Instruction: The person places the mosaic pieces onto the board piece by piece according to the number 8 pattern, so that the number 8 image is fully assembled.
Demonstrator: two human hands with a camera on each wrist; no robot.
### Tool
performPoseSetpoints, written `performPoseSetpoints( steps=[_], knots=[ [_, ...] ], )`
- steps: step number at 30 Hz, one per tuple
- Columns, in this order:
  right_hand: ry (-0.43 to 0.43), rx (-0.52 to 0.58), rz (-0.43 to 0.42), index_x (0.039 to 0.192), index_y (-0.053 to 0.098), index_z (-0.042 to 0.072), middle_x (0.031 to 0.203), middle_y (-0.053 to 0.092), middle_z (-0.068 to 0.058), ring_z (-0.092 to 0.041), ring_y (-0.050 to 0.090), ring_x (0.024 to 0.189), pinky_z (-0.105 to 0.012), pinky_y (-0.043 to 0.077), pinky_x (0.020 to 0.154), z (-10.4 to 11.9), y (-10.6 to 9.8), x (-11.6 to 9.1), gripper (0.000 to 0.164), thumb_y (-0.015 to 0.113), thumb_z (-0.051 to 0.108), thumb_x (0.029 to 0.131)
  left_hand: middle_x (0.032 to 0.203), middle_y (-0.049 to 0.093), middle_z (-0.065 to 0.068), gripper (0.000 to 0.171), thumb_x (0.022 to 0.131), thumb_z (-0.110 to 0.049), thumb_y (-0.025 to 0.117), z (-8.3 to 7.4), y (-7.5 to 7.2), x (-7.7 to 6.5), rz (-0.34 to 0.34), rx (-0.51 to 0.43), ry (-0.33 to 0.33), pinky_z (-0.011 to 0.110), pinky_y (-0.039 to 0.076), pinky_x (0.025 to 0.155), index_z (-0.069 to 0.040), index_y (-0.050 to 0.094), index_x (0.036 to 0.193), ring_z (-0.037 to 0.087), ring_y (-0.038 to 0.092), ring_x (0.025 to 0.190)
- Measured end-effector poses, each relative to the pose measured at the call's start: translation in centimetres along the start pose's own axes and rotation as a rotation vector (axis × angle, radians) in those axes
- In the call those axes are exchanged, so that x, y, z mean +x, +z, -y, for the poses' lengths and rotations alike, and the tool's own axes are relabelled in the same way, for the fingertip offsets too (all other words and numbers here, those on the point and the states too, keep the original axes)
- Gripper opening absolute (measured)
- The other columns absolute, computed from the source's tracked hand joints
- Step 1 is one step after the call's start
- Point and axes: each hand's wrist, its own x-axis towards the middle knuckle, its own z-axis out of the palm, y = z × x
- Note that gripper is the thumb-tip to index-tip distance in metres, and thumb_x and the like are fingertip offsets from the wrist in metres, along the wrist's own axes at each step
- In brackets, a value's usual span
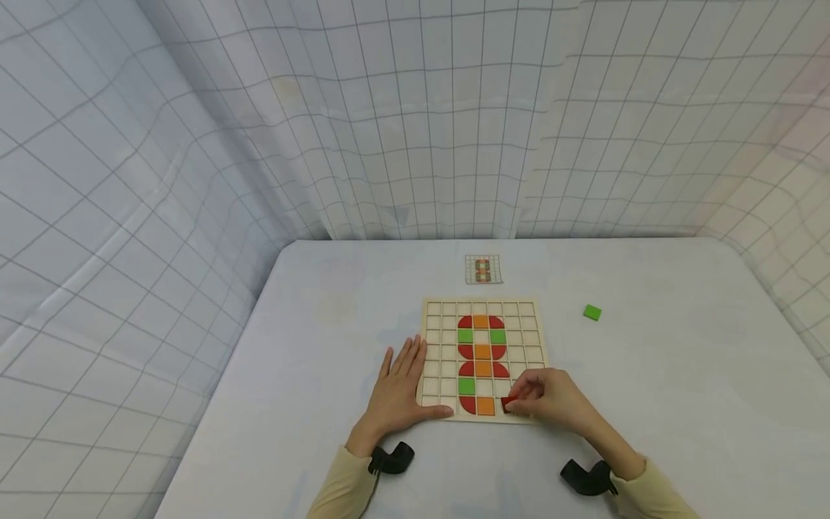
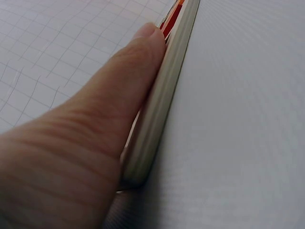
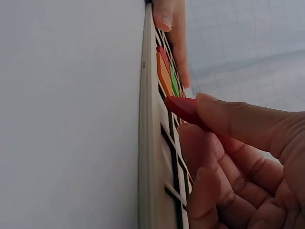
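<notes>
A cream grid board (image 1: 528,339) lies on the table with red quarter-round, orange square and green square tiles set in its middle columns. My left hand (image 1: 397,389) rests flat on its left side, fingers spread, the thumb along the near edge; the left wrist view shows this thumb over the board's side (image 2: 159,105). Between thumb and fingers my right hand (image 1: 551,396) pinches a red tile (image 3: 183,109) at the near row, right of an orange tile (image 1: 485,406). That red tile is tilted in the right wrist view. Fingers partly hide the board's lower right corner.
A loose green square tile (image 1: 592,312) lies on the table (image 1: 661,360) right of the board. Beyond the board is a small card (image 1: 471,270) printed with a similar tile pattern. White gridded curtains (image 1: 428,130) stand behind and at both sides.
</notes>
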Motion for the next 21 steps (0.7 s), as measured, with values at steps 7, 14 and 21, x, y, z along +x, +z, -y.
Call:
performPoseSetpoints(
  steps=[7,14,21],
  knots=[
    [-0.01,-0.052,-0.012,0.078,0.069,0.013,0.068,0.062,0.007,-0.011,0.053,0.055,-0.023,0.044,0.05,0.13,0.69,0.32,0.015,0.081,0.021,0.077,0.156,0.016,0.014,0.116,0.072,-0.075,0.059,-0.1,-0.06,-0.02,-0.001,-0.007,-0.008,0.051,0.003,0.112,0.0,0.018,0.15,0.026,0.009,0.143],
    [-0.004,-0.144,-0.059,0.075,0.07,0.016,0.062,0.056,0.01,-0.008,0.046,0.052,-0.023,0.038,0.047,0.03,0.94,0.32,0.011,0.081,0.018,0.076,0.156,0.017,0.014,0.116,0.072,-0.077,0.057,-0.04,-0.04,-0.02,-0.006,0.001,-0.001,0.052,0.005,0.111,0.001,0.019,0.15,0.027,0.011,0.143],
    [-0.023,-0.164,-0.062,0.076,0.072,0.016,0.063,0.057,0.012,-0.007,0.046,0.052,-0.023,0.039,0.047,0.11,1.11,0.41,0.009,0.08,0.019,0.077,0.157,0.012,0.011,0.116,0.072,-0.071,0.063,-0.14,-0.1,0.1,0.036,0.009,-0.033,0.049,0.0,0.112,-0.002,0.014,0.151,0.024,0.005,0.143]
  ],
)
